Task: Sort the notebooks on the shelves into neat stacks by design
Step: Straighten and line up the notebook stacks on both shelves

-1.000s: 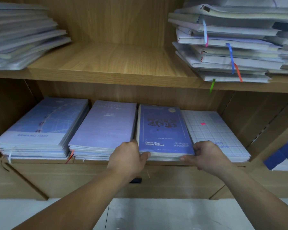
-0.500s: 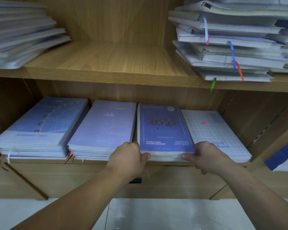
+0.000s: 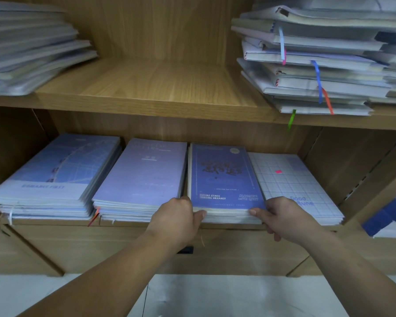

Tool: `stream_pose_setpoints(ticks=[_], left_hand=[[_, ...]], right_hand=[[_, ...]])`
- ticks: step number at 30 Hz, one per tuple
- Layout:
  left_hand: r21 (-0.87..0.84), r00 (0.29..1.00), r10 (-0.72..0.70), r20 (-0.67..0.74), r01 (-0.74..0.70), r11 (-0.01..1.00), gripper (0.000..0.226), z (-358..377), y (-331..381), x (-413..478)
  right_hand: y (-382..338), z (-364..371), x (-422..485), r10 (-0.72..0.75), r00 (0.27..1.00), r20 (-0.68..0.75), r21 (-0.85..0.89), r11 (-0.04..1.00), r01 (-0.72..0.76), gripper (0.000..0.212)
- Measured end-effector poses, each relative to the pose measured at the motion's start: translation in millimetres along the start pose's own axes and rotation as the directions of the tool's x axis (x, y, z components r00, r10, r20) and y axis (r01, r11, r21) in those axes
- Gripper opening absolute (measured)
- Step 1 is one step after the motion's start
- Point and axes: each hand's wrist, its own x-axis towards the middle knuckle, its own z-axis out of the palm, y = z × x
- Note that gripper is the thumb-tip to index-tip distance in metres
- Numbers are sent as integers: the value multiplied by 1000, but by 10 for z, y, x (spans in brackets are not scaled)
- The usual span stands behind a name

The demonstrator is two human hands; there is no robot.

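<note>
Several notebook stacks lie side by side on the lower shelf (image 3: 55, 223). From the left: a pale blue stack (image 3: 55, 175), a lilac stack (image 3: 144, 177), a dark blue stack (image 3: 224, 177) and a white grid-pattern stack (image 3: 295, 186). My left hand (image 3: 178, 216) grips the front left corner of the dark blue stack, thumb against its page edges. My right hand (image 3: 281, 216) grips its front right corner, thumb on the cover and fingers curled underneath.
On the upper shelf (image 3: 158, 88) a loose pile of notebooks (image 3: 28, 46) sits at the left and an untidy pile with coloured ribbons (image 3: 318, 62) at the right, with bare wood between. Blue items (image 3: 389, 216) show past the cabinet's right side.
Both hands stay on the dark blue stack's front corners and the stack looks slightly squarer to the shelf edge; the view shifted a little.
</note>
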Motion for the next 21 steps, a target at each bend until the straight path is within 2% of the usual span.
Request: stream_pose_setpoints(ticks=[4,10,14,17,21], left_hand=[[68,1000,15,0,-15,998,41,-1,-21,-16],[64,999,0,32,-2,998,43,-33,-27,43],[152,998,35,48,-42,988,31,-17,-19,58],[81,1000,0,8,0,997,37,57,-34,14],[-36,999,-28,29,29,999,38,171,-82,-12]], right_hand=[[-27,-10,-14,39,999,15,-36,999,-39,53],[-49,0,-3,36,999,-33,-81,996,-39,54],[-57,-19,-21,33,999,-21,-107,994,-36,53],[-66,-15,-43,58,998,11,-112,992,-56,52],[-50,86,-52,101,994,39,-117,988,-96,47]])
